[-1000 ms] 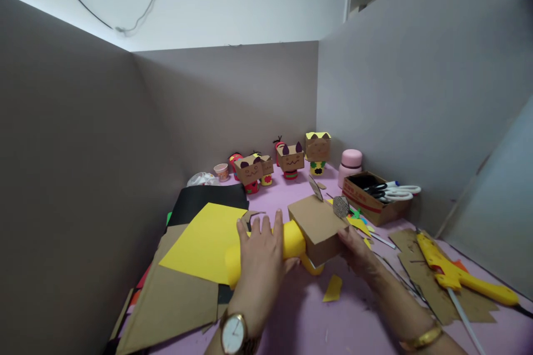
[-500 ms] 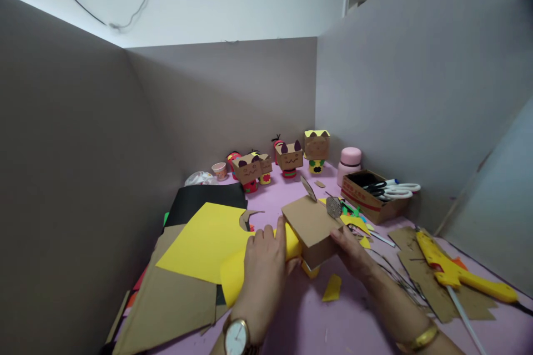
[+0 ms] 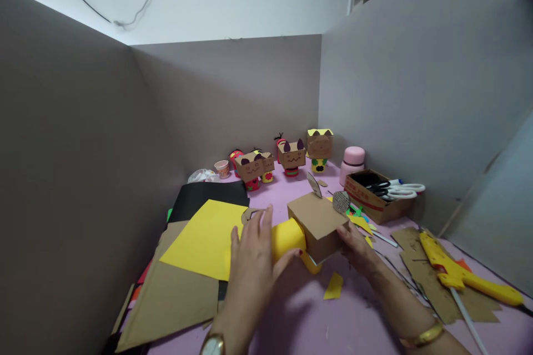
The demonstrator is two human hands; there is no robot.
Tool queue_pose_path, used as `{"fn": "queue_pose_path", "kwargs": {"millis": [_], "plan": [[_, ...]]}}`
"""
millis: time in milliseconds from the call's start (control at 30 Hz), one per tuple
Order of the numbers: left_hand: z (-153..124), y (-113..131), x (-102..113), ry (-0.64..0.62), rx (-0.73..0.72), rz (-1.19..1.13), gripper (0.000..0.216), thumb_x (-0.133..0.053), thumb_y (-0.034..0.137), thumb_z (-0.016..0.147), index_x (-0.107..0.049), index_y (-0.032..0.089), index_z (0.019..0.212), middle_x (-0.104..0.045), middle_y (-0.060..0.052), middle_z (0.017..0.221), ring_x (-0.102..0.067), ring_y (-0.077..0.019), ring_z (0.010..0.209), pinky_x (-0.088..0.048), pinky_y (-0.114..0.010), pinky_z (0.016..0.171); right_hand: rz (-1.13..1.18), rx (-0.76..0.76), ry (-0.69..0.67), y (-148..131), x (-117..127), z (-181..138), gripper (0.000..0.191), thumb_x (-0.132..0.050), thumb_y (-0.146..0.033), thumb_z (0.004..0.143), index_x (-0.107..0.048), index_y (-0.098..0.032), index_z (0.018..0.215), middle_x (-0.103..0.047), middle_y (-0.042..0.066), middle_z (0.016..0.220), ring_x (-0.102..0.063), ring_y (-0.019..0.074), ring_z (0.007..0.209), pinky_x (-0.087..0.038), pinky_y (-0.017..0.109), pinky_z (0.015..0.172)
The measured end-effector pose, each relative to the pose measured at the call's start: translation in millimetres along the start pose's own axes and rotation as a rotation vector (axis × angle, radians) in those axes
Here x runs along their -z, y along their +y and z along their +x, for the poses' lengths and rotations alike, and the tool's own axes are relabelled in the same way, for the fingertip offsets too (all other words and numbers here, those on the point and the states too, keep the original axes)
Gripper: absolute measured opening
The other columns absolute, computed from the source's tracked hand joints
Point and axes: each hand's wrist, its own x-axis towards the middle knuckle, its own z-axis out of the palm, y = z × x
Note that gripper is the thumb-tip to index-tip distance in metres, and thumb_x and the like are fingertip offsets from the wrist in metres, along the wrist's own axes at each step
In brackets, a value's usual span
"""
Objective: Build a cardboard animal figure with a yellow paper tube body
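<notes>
The right hand has its grip clamped on the near right edge of the cardboard box. The left hand has its grip apart: fingers spread over the yellow tube, thumb extended along the near side. Firm contact there cannot be confirmed.

Position of parts: the box and tube are over the middle of the counter. The tube's right end meets the left side of the box. Two rounded cardboard pieces project from the far edge of the box top.

Surroundings: a yellow scrap lies in front of the box. At left, a yellow sheet overlaps a brown cardboard sheet and a black sheet. At right, a glue gun rests on flat cardboard. Scissors sit in an open carton beside a pink bottle.
</notes>
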Motion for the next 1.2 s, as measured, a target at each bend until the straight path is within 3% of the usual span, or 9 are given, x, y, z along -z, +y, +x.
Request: {"fn": "queue_pose_path", "kwargs": {"millis": [100,267,367,533,700,900,1100,1167,1200], "plan": [[-19,-18,2,0.272,0.075,-0.161,0.066,-0.052,0.048,0.085,-0.029,0.018,0.139,-0.047,-0.019,0.135,-0.043,-0.0334,0.124,-0.034,-0.058,0.1,0.011,-0.005,-0.015,3,2,1,0.056,-0.068,-0.055,0.071,-0.059,-0.024,0.116,-0.068,0.008,0.115,-0.049,0.029,0.123,-0.034,0.042,0.106],[-59,-39,-15,0.652,0.289,-0.6,0.072,-0.054,0.047,0.084,-0.021,0.025,0.144,-0.031,-0.015,0.146,-0.03,-0.0327,0.135,-0.021,-0.057,0.108,0.075,0.018,-0.082,-2,4,3,0.079,-0.069,-0.064,0.064,-0.049,-0.026,0.13,-0.062,0.009,0.126,-0.044,0.0288,0.128,-0.033,0.041,0.107],[-78,-46,-36,0.641,0.382,-0.805,0.076,-0.054,0.052,0.082,-0.019,0.027,0.144,-0.03,-0.016,0.146,-0.03,-0.0342,0.134,-0.02,-0.059,0.108,0.103,0.01,-0.154,-9,10,6,0.095,-0.074,-0.067,0.054,-0.044,-0.027,0.135,-0.06,0.009,0.129,-0.044,0.0298,0.128,-0.033,0.042,0.106],[-90,-42,-57,0.483,0.452,-0.863,0.084,-0.062,0.052,0.076,-0.019,0.028,0.144,-0.029,-0.015,0.148,-0.026,-0.0333,0.136,-0.022,-0.057,0.109,0.11,-0.062,-0.244,-19,16,14,0.104,-0.084,-0.054,0.046,-0.042,-0.027,0.137,-0.066,0.009,0.119,-0.051,0.0314,0.121,-0.037,0.045,0.102],[-90,-29,-56,0.34,0.546,-0.785,0.091,-0.065,0.048,0.075,-0.014,0.024,0.146,-0.023,-0.015,0.151,-0.021,-0.0314,0.139,-0.018,-0.053,0.112,0.116,-0.109,-0.235,-17,14,15,0.1,-0.087,-0.04,0.045,-0.045,-0.026,0.135,-0.073,0.006,0.103,-0.057,0.0302,0.114,-0.041,0.043,0.098],[-95,-31,-64,0.308,0.511,-0.808,0.083,-0.058,0.044,0.081,-0.01,0.022,0.145,-0.018,-0.016,0.152,-0.015,-0.0294,0.141,-0.013,-0.055,0.112,0.139,-0.064,-0.143,-18,10,12,0.082,-0.079,-0.041,0.052,-0.051,-0.028,0.128,-0.068,0.004,0.117,-0.055,0.0293,0.116,-0.039,0.042,0.101],[-116,-17,-61,0.585,0.377,-0.64,0.046,-0.061,0.032,0.08,-0.042,0.024,0.121,-0.046,-0.011,0.119,-0.045,-0.0276,0.116,-0.039,-0.048,0.098,0.125,-0.079,-0.109,-11,10,11,0.078,-0.079,-0.035,0.052,-0.054,-0.028,0.126,-0.069,0.005,0.115,-0.058,0.0313,0.111,-0.043,0.045,0.097],[-122,1,-61,0.582,0.307,-0.698,0.026,-0.057,0.03,0.082,-0.051,0.025,0.106,-0.054,-0.007,0.104,-0.053,-0.0247,0.102,-0.042,-0.043,0.092,0.126,-0.076,-0.079,-9,12,10,0.077,-0.078,-0.039,0.054,-0.054,-0.029,0.126,-0.07,0.006,0.114,-0.058,0.0323,0.111,-0.044,0.046,0.096],[-122,12,-63,0.497,0.312,-0.793,0.017,-0.054,0.032,0.084,-0.056,0.025,0.099,-0.058,-0.006,0.098,-0.055,-0.0238,0.097,-0.043,-0.041,0.089,0.129,-0.068,-0.06,-9,13,9,0.076,-0.077,-0.044,0.055,-0.054,-0.029,0.126,-0.07,0.006,0.114,-0.058,0.0329,0.112,-0.044,0.047,0.095]]}}
